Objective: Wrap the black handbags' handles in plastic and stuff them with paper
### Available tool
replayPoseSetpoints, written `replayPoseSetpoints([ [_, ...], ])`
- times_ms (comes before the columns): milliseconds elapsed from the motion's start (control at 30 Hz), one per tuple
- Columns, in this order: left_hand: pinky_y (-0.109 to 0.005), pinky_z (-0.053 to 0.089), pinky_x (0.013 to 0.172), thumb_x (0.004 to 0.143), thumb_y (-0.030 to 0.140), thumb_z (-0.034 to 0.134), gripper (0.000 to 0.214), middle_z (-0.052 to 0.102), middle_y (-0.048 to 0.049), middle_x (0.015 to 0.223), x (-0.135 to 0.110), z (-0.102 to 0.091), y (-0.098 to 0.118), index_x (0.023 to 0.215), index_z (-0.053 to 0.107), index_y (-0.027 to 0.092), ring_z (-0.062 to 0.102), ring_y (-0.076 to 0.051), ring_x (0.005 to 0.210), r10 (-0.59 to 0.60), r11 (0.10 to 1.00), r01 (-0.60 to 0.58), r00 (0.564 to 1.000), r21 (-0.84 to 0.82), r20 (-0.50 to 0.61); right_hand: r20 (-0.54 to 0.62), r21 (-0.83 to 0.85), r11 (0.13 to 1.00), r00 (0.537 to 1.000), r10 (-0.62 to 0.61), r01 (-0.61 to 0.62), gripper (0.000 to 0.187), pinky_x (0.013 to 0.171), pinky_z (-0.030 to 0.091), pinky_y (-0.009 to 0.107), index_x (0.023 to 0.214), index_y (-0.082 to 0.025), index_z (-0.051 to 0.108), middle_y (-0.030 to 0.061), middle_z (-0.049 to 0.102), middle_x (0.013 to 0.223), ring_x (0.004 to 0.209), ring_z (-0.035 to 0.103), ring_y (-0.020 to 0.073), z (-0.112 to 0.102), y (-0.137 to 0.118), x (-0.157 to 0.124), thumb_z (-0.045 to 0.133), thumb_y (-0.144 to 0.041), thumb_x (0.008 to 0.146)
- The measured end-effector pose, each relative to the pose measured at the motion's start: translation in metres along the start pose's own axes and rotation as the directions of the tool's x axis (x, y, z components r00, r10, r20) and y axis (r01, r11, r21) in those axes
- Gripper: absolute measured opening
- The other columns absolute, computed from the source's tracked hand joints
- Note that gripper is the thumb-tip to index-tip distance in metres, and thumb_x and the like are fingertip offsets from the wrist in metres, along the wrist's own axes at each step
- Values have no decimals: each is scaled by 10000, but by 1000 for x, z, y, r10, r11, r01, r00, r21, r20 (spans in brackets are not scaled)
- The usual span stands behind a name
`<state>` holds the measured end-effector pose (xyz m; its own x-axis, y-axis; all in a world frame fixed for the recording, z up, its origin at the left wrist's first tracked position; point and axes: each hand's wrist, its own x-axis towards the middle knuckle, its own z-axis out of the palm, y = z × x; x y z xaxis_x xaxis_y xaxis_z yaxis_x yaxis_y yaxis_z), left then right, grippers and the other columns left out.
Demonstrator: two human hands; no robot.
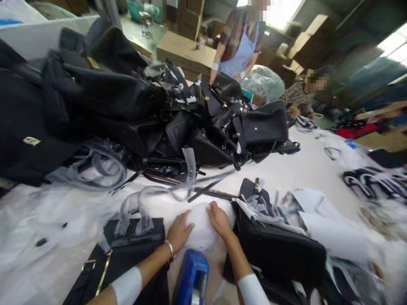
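Observation:
My left hand (179, 231) and my right hand (220, 219) hold a soft white sheet (201, 226) between them, fingers curled against its two sides. It looks like thin wrapping material; its exact kind is unclear. Just below the sheet stands a blue tool resembling a tape dispenser (193, 275). To the left of my hands lies a black handbag (133, 254) with a gold zipper and clear-wrapped handles. Another black handbag (280, 250) rests to the right, partly behind my right forearm, with papers and plastic on top.
A large heap of black handbags (127, 97) covers the far side of the white table (305, 165). Clear plastic strips (159, 188) curl across the middle. White plastic wrapping (41, 228) lies at left, white papers (327, 228) at right. Co-workers (240, 46) stand beyond.

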<state>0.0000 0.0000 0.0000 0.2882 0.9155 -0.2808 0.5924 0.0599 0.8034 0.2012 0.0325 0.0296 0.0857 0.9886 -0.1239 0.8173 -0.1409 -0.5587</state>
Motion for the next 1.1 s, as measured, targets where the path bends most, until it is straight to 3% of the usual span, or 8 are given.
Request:
replayPoseSetpoints([
  [233, -378, 356, 1047, 849, 286, 500, 459, 579, -126, 1264, 5, 4, -2, 1283, 519, 138, 499, -251, 1183, -22, 999, 21, 998, -28, -59, -115, 26, 999, 992, -42, 45, 281, 802, 435, 312, 902, -208, 529, 73, 616, 926, 900, 584, 213, -1, -17, -8, 347, -421, 926],
  [400, -344, 350, 1055, 833, 283, 533, 446, 585, -99, 1254, 3, 0, -2, 1260, 540, 155, 492, -232, 1179, 5, 999, -7, 998, -35, -64, -178, 56, 998, 984, 32, -22, 338, 656, 458, 285, 902, -203, 550, 43, 642, 787, 710, 610, 201, -6, -15, -8, 358, -481, 910],
  [533, -349, 358, 1046, 826, 266, 540, 423, 593, -98, 1237, 1, -3, 3, 1234, 565, 159, 500, -239, 1159, -1, 1000, 0, 997, -19, -73, -390, 44, 988, 908, 155, -150, 451, 664, 436, 350, 994, -151, 534, 136, 638, 870, 764, 603, 266, -26, -21, -1, 302, -530, 913],
  [700, -383, 384, 1010, 807, 238, 549, 407, 608, -109, 1208, 1, -12, 17, 1205, 589, 162, 509, -271, 1138, -3, 1000, 5, 996, 19, -87, -546, 159, 980, 816, 190, -121, 457, 693, 458, 341, 1083, -157, 541, 137, 633, 1004, 864, 607, 268, -59, -70, -7, 447, -548, 867],
  [800, -344, 414, 986, 815, 268, 552, 387, 626, -105, 1201, -11, -40, 17, 1184, 606, 163, 551, -252, 1106, -4, 999, 7, 997, 34, -78, -318, 491, 855, 880, 354, -166, 477, 506, 456, 257, 1137, -194, 506, 68, 639, 947, 688, 603, 193, -63, -102, -26, 498, -564, 836],
  [900, -300, 443, 949, 880, 302, 466, 343, 654, -72, 1167, -50, -92, 5, 1177, 602, 197, 595, -207, 1056, -28, 998, 34, 994, 55, -109, 60, 586, 765, 955, 290, -269, 452, 392, 429, 228, 1095, -211, 511, 44, 653, 906, 627, 600, 185, -46, -117, -49, 484, -573, 826],
  [1000, -349, 434, 962, 928, 341, 361, 338, 671, -70, 1121, -112, -147, -15, 1120, 609, 214, 600, -221, 1056, -97, 989, 117, 975, 93, -200, 232, 570, 800, 970, 65, -190, 387, 554, 531, 286, 1027, -202, 518, 77, 672, 981, 793, 652, 227, -18, -117, -70, 513, -524, 811],
  [1100, -422, 422, 981, 919, 393, 353, 370, 648, -106, 1142, -176, -176, -44, 1123, 583, 186, 586, -262, 1085, -201, 951, 264, 922, 159, -331, 226, 584, 810, 969, -102, -51, 325, 874, 495, 350, 1012, -203, 521, 102, 662, 1067, 1032, 620, 245, 4, -113, -91, 539, -453, 805],
])
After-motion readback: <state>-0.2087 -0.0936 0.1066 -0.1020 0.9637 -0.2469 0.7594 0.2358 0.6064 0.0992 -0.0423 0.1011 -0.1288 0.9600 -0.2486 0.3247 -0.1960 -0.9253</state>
